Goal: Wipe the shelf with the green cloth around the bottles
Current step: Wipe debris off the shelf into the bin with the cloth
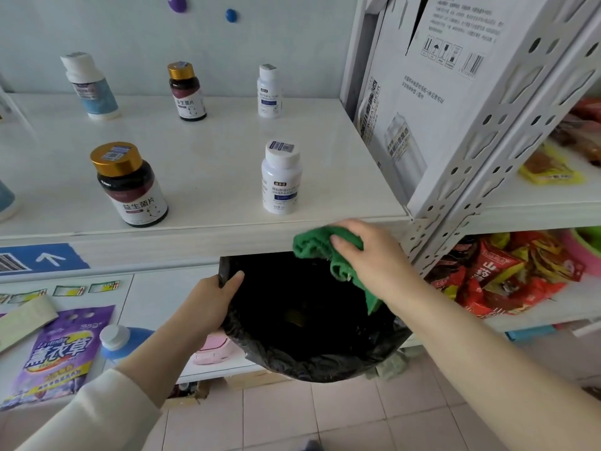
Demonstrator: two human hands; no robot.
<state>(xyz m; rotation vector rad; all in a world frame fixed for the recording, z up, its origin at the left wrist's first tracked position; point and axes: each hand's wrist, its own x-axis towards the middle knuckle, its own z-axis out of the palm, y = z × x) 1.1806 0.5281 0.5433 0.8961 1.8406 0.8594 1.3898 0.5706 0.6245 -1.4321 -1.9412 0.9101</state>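
My right hand point(367, 252) grips the bunched green cloth point(325, 252) against the front edge of the white shelf point(201, 157), over the mouth of a black bin bag point(309, 320). My left hand point(208, 301) holds the bag's left rim just below the shelf edge. Several bottles stand upright on the shelf: a dark gold-capped bottle point(130, 185) at front left, a white bottle point(281, 177) at front right near the cloth, and at the back a blue-labelled bottle point(91, 86), a small dark bottle point(188, 91) and a small white bottle point(269, 91).
White cardboard boxes point(432, 92) lean against the perforated shelf upright point(471, 177) at the right. Red snack packets point(500, 275) fill the right-hand shelves. A purple detergent pouch point(55, 349) and a blue bottle point(120, 341) lie on the lower shelf. The tiled floor point(325, 415) is below.
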